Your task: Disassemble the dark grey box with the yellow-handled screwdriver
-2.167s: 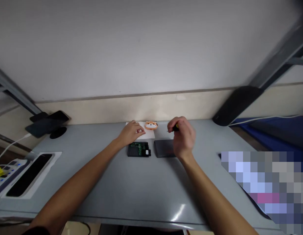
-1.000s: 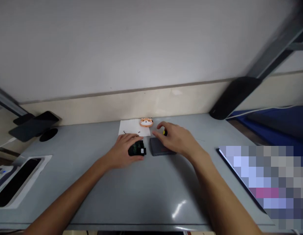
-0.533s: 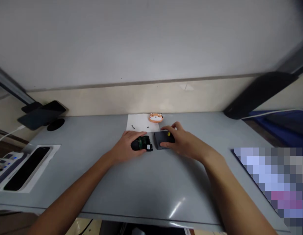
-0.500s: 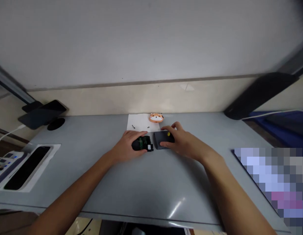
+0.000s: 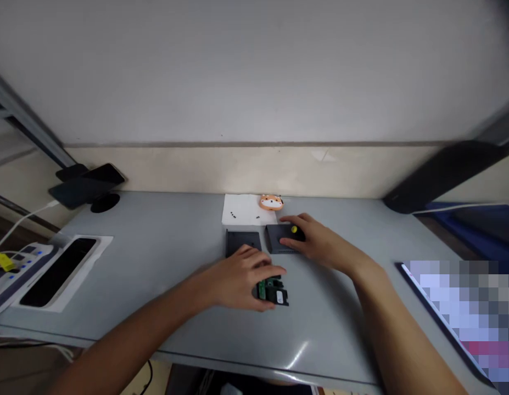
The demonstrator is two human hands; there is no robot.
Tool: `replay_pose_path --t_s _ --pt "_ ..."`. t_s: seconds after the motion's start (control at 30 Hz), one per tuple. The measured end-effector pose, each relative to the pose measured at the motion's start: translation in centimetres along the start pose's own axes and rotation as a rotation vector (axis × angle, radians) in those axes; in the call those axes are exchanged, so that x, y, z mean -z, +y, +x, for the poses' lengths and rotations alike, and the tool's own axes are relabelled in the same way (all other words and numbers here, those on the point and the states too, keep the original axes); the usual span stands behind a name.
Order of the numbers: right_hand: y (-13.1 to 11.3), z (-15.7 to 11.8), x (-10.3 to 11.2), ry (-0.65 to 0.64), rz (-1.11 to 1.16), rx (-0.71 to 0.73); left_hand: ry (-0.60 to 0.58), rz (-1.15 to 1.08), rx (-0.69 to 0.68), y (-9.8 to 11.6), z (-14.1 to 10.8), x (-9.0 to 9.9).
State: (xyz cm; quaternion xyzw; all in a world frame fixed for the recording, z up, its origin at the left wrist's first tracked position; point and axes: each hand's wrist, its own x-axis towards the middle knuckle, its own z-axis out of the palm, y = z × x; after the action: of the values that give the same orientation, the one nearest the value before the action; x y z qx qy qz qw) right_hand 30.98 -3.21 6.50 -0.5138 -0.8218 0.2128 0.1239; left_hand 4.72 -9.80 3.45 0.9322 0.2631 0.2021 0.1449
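Observation:
My left hand grips a green circuit board in a black frame, thumb at its near edge and fingers over its far side. A white label shows on the frame. Just beyond that hand lies a dark grey shallow shell, partly hidden by the fingers. My right hand is closed round the right end of a dark grey box-like casing, thumb on top and fingers along the far edge. A small yellow round end shows by that hand; what it belongs to is hidden.
Behind the casing lies white paper with several tiny dark pieces and an orange animal-faced case. A phone and a power strip are at left. Another phone leans on a stand. A blurred screen stands at right.
My left hand has moved the circuit board nearer and to the right, exposing the grey shell. My right hand stays at the casing. The whole view has shifted slightly.

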Motion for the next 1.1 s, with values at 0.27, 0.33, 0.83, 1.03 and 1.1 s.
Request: replay_pose_path --t_s 0.27,0.33,0.83,1.03,1.1 --pt "-0.7 0.2 0.1 -0.014 -0.033 -0.005 0.051 0.088 0.001 0.5 0.4 -0.3" --pt "-0.9 0.2 0.0 0.006 -0.044 -0.010 0.091 0.081 0.012 -0.3 0.4 0.6" --pt "-0.2 1.1 -0.6 0.076 -0.076 -0.045 0.271 0.123 0.208 -7.9 -1.1 1.7" --pt "-0.5 1.1 -0.5 0.075 -0.079 -0.052 0.314 0.051 0.259 -8.1 -1.1 1.7" --pt "-0.6 1.1 -0.6 0.085 -0.083 -0.045 0.315 0.032 0.262 -8.1 -1.0 1.7"
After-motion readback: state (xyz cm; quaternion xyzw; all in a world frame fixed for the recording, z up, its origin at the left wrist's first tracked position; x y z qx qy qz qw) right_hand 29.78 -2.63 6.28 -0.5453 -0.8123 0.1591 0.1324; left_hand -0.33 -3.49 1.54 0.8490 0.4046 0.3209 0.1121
